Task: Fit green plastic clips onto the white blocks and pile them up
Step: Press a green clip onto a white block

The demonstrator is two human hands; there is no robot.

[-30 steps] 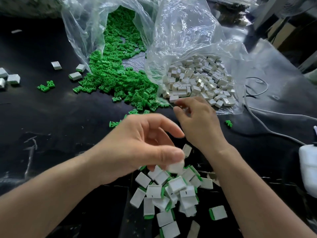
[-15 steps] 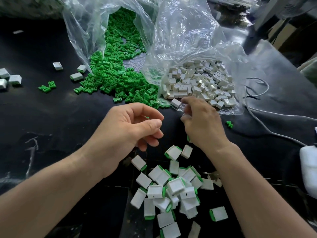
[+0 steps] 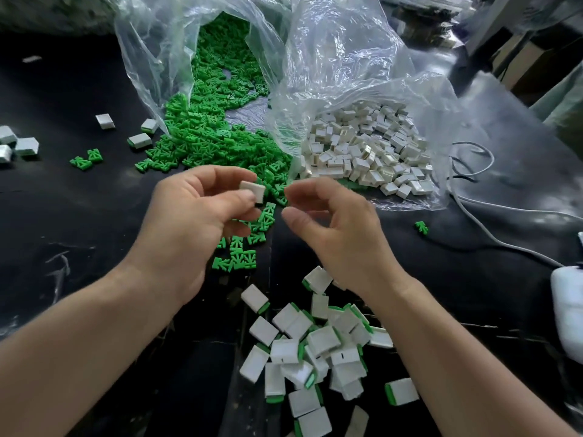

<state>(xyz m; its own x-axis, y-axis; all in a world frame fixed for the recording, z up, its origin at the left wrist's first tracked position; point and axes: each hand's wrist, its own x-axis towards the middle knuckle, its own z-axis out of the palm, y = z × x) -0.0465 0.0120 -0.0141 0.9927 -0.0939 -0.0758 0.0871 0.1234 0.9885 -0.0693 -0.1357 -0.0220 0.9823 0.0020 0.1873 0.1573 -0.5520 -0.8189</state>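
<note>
Head view — left hand (image 3: 189, 222) pinches one white block (image 3: 252, 189), two bags (image 3: 334, 58)

I see the widest free stretch on the left of the black bench (image 3: 63, 234), where only a few stray white plastic blocks (image 3: 26, 146) and a pair of loose green clips (image 3: 86, 159) sit at its far side. Ahead, the heap of green plastic clips (image 3: 205, 143) spilling from a clear plastic bag (image 3: 148, 58) and the second clear bag of white blocks (image 3: 362, 67) beside it close the way, and the pile of clipped white blocks (image 3: 318, 345) fills the near middle. On the right a thin white cable (image 3: 517, 209) crosses the bench.
</note>
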